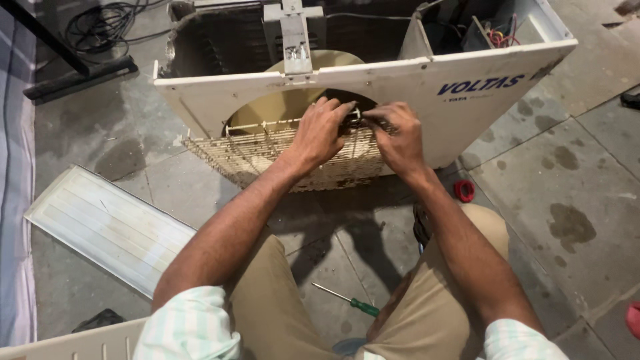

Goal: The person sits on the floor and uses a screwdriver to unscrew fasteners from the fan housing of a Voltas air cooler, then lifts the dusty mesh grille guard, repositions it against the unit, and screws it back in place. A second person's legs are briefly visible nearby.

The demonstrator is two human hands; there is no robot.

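Both grips pinch at the top centre of the rusty fan grille (280, 155), your left hand (321, 133) and right hand (399, 137) closed on its wire at twelve o'clock, the grille already tilting out of the white outdoor unit (427, 93), its lower edge not yet lifted away.

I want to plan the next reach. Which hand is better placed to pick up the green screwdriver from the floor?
Probably the right hand: the screwdriver lies by the right leg. Both hands grip the grille; the left hand would have to cross over.

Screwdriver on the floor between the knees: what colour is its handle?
Green, on the screwdriver with a bare metal shaft; the head view shows it.
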